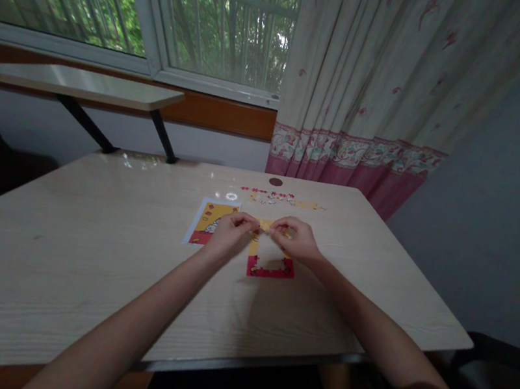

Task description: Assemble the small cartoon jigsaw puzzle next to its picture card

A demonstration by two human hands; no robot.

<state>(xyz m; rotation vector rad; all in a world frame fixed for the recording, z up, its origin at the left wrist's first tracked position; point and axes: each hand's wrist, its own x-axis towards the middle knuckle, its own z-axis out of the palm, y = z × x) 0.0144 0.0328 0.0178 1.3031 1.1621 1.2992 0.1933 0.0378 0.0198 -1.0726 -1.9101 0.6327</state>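
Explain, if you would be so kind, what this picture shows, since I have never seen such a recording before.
No machine is at work here, only a person's bare left hand and right hand. A camera worn on the head looks forward and down, so the forearms reach in from below. On the pale table lies a partly built jigsaw: a yellow and red border around an open middle. Left of it, partly behind the left hand, is a printed sheet in similar colours. Loose pieces lie beyond the hands. Both hands pinch at a yellow bit over the jigsaw's far end; whether it is loose or joined is too small to tell.
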